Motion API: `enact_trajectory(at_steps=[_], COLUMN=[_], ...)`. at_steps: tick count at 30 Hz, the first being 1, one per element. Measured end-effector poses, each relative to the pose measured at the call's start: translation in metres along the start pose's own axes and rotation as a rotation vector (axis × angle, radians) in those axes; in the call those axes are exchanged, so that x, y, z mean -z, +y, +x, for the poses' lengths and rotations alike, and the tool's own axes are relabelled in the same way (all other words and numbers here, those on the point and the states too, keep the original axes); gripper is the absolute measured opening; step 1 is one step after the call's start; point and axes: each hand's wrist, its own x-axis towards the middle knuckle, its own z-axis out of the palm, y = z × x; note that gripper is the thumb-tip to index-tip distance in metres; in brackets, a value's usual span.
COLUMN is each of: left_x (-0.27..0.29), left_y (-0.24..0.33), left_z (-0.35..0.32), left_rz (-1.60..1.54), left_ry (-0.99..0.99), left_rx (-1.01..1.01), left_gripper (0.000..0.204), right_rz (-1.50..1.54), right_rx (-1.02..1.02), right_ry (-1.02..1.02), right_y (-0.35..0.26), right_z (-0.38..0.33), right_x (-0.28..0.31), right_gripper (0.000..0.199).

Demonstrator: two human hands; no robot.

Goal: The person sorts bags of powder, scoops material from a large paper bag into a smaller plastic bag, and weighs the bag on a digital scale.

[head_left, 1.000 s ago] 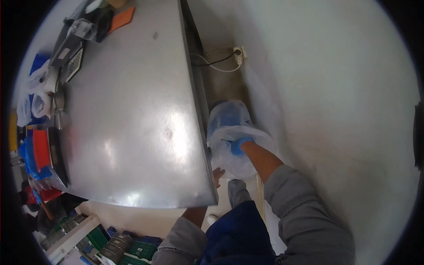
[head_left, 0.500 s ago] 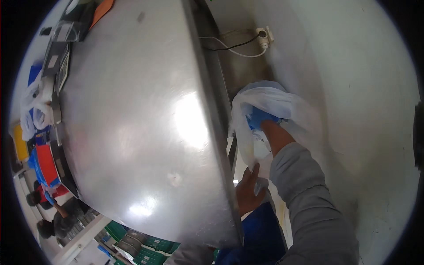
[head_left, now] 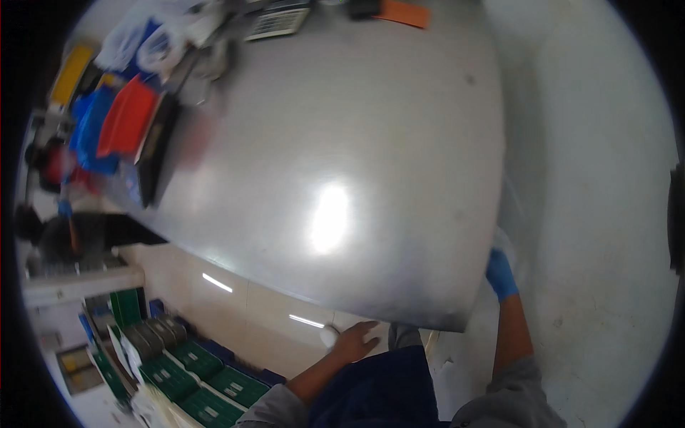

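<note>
My left hand [head_left: 354,343], bare, is held low beyond the table's near edge. Its fingers stretch out apart and hold nothing. On the right, my right hand [head_left: 502,276] wears a blue glove and reaches into the gap between the steel table [head_left: 399,143] and the wall. The table's corner hides part of its fingers, so its grip does not show. A bit of pale translucent plastic bag [head_left: 505,244] shows just past those fingers; most of the bag is out of sight.
Red [head_left: 128,118] and blue bins [head_left: 100,135] stand at the table's left end, near white plastic bags [head_left: 160,50]. A calculator [head_left: 277,23] and an orange sheet [head_left: 403,13] lie at the far side. Green boxes [head_left: 193,360] are lower left. Two people are further left.
My view has swung left over the table. My right hand has come up out of the white bag toward the table's edge. My left hand has left the bag's rim and moved left.
</note>
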Motion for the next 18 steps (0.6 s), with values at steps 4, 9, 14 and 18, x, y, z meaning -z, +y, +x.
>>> enact_trajectory(at_steps=[4,9,14,18], left_x=[0.048,0.082,0.118,0.095], left_y=[-0.114,-0.235,-0.275,-0.328], left_z=[-0.117,-0.249,-0.317,-0.340], left_rz=[0.128,0.207,0.022,0.148], left_ry=[0.106,-0.157,-0.557,-0.540], left_rx=[0.237,0.522,0.524,0.389], left_gripper=[0.042,0.042,0.044,0.046], right_rz=[-0.593,-0.976,-0.825,-1.089], right_rx=[0.160,-0.245,-0.682,0.200], right_ry=[-0.229,-0.909,-1.073,-1.351], right_y=[0.106,0.105,0.061,0.133], right_z=[-0.104,-0.192,-0.283,-0.320], right_x=[-0.041,-0.144,-0.274,-0.326], right_gripper=[0.041,0.055,0.053,0.035])
